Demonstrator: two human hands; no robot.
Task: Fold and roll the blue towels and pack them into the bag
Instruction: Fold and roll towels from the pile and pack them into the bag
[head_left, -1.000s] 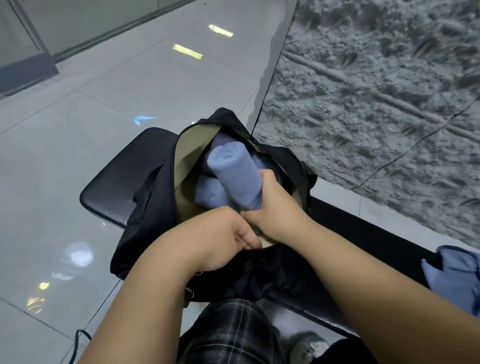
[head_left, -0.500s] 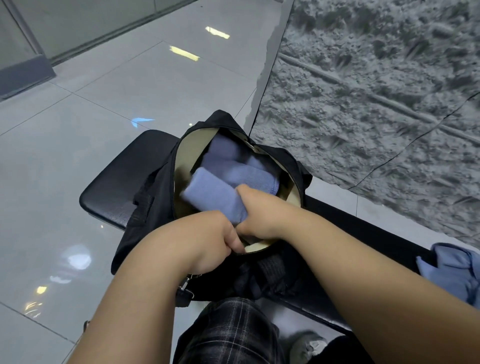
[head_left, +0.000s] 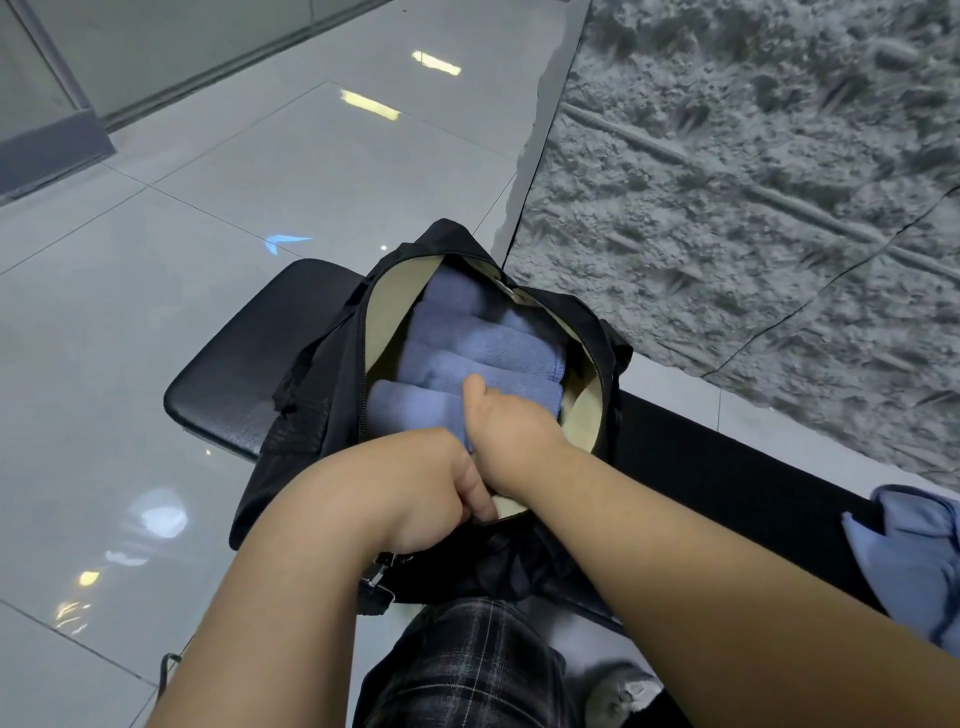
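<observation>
A black bag (head_left: 311, 415) with a beige lining stands open on a black bench (head_left: 234, 374). Several rolled blue towels (head_left: 483, 348) lie side by side inside it. My right hand (head_left: 511, 426) reaches into the bag and grips the nearest rolled towel (head_left: 410, 410), thumb up against the roll behind it; its fingers are hidden. My left hand (head_left: 415, 488) grips the bag's near rim, holding the opening apart. A loose unrolled blue towel (head_left: 914, 561) lies on the bench at the far right.
A rough grey stone wall (head_left: 753, 208) rises right behind the bench. Glossy grey floor tiles (head_left: 156, 260) spread to the left. My plaid-trousered knee (head_left: 467, 670) and a shoe (head_left: 618, 696) show at the bottom.
The roll my right hand held upright above the bag has been laid down and pushed in at the near end. My left hand stayed on the rim.
</observation>
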